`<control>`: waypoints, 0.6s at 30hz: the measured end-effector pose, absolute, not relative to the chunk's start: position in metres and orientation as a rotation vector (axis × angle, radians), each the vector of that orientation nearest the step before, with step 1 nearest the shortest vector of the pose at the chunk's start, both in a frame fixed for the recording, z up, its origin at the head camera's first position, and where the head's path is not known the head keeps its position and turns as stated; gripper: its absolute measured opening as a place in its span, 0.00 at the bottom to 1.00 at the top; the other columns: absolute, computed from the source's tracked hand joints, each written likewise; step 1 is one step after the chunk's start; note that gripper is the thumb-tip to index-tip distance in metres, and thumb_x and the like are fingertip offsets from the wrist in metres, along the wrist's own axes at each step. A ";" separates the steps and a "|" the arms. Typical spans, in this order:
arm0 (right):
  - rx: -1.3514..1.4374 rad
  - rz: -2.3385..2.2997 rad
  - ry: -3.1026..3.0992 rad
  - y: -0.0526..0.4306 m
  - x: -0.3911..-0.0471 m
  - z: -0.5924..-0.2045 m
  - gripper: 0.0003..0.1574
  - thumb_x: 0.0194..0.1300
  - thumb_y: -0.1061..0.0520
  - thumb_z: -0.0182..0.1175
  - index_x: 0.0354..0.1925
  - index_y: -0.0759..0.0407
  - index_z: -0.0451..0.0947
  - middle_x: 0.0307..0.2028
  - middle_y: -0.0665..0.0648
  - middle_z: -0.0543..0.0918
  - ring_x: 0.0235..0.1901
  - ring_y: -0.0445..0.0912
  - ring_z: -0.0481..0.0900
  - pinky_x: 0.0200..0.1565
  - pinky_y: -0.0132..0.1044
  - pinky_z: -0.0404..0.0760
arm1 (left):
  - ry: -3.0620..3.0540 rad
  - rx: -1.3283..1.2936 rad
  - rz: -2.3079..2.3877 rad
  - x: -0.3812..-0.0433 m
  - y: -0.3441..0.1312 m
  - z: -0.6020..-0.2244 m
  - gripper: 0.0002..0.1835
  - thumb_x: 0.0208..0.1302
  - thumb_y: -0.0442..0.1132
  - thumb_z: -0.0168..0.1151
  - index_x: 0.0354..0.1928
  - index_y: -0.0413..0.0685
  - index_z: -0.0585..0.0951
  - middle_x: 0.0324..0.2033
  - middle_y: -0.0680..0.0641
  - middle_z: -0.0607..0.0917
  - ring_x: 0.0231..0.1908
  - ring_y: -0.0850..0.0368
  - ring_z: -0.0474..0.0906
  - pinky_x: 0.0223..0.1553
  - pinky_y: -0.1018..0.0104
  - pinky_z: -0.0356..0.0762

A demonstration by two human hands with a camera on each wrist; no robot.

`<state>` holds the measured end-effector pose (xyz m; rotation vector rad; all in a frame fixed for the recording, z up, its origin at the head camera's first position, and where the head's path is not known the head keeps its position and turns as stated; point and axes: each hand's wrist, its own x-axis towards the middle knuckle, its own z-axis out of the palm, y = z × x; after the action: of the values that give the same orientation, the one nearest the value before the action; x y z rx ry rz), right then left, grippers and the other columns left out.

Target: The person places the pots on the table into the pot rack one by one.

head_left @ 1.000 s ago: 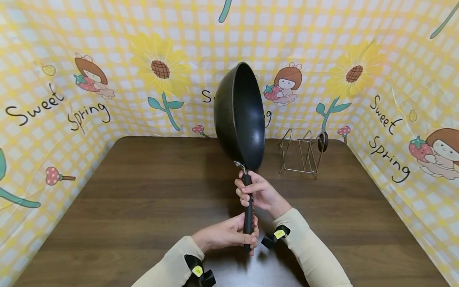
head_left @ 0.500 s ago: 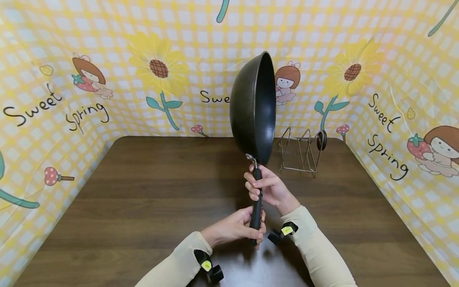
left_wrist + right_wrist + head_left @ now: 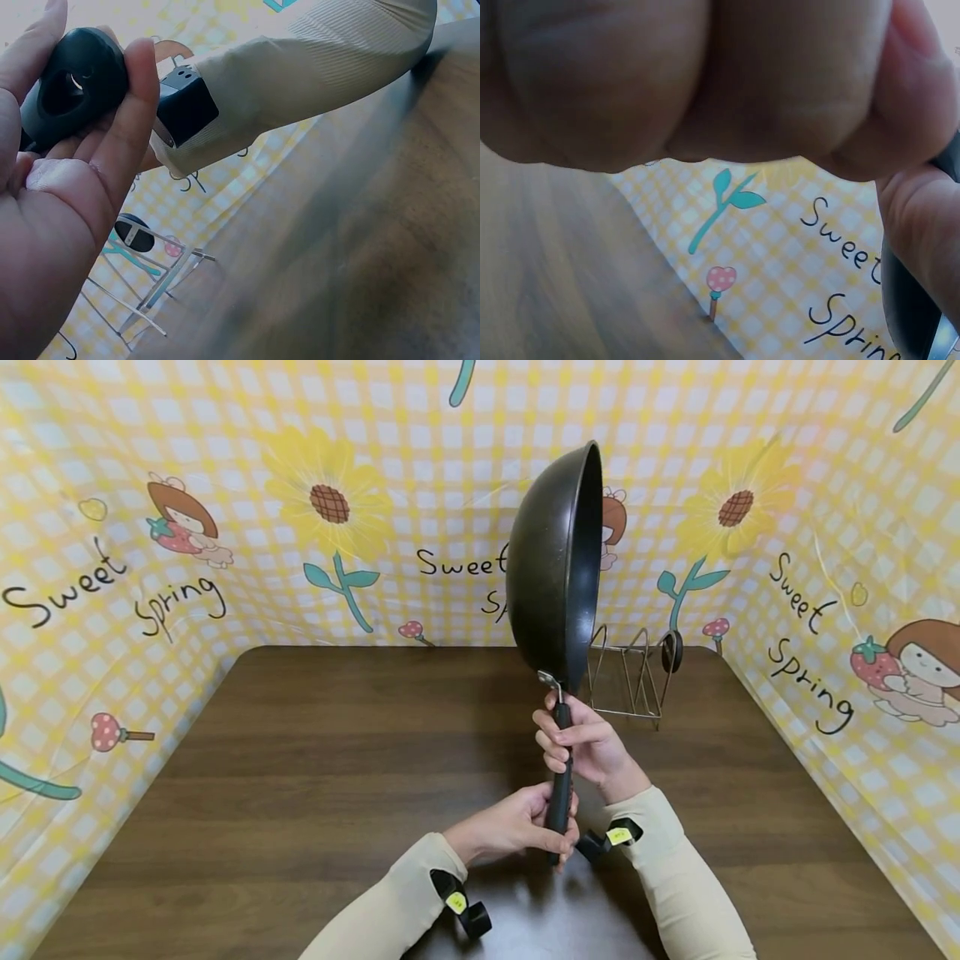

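Observation:
A dark wok (image 3: pixel 543 560) is held up over the table, its bowl on top, its opening turned to the right and its black handle (image 3: pixel 559 793) pointing down. My right hand (image 3: pixel 588 743) grips the upper handle, just below the metal joint. Lower down, my left hand (image 3: pixel 517 822) holds the handle near its end. In the left wrist view the handle's end, with its hanging hole (image 3: pixel 75 86), sits between thumb and fingers. Curled fingers (image 3: pixel 697 82) fill the top of the right wrist view, where only a dark part of the wok shows at the right edge.
A wire rack (image 3: pixel 633 681) with a black disc (image 3: pixel 672 652) at its right end stands at the back right of the brown table (image 3: pixel 337 760). The wok partly overlaps it in the head view. Yellow checked cloth (image 3: pixel 435 468) lines the back and sides.
Both hands have carried the wok to the right and slightly up. Its bowl has turned so that more of the outside and less of the inside shows. The grips look the same.

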<state>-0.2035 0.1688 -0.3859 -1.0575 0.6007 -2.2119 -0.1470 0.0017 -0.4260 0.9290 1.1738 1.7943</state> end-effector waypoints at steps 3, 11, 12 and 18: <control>-1.090 -2.209 0.572 0.173 -0.204 -0.386 0.21 0.66 0.75 0.44 0.54 0.60 0.63 0.31 0.55 0.64 0.24 0.46 0.60 0.34 0.31 0.80 | 1.205 0.927 1.783 -0.148 0.005 -0.424 0.18 0.60 0.17 0.56 0.48 0.35 0.63 0.30 0.53 0.82 0.27 0.61 0.80 0.34 0.65 0.82; -1.178 -2.181 0.504 0.184 -0.205 -0.382 0.22 0.66 0.76 0.43 0.56 0.61 0.64 0.31 0.57 0.58 0.23 0.48 0.56 0.35 0.33 0.81 | 1.284 0.905 1.748 -0.150 0.016 -0.422 0.18 0.61 0.15 0.54 0.49 0.34 0.64 0.30 0.53 0.81 0.27 0.62 0.81 0.33 0.67 0.81; -1.185 -2.179 0.502 0.186 -0.205 -0.381 0.23 0.66 0.76 0.43 0.56 0.61 0.64 0.30 0.57 0.57 0.22 0.48 0.56 0.35 0.33 0.81 | 1.292 0.905 1.745 -0.150 0.018 -0.422 0.18 0.61 0.15 0.54 0.49 0.33 0.64 0.30 0.53 0.81 0.27 0.62 0.81 0.33 0.68 0.81; -1.210 -2.177 0.494 0.195 -0.205 -0.378 0.23 0.66 0.76 0.44 0.56 0.62 0.64 0.29 0.58 0.54 0.20 0.49 0.54 0.33 0.34 0.79 | 1.339 0.930 1.731 -0.151 0.028 -0.419 0.18 0.61 0.14 0.56 0.48 0.32 0.64 0.29 0.52 0.81 0.26 0.62 0.80 0.32 0.69 0.80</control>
<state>-0.2047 0.1949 -0.3783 -1.2100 0.4944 -2.1767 -0.1513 0.0279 -0.4194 0.9299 1.3394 1.7313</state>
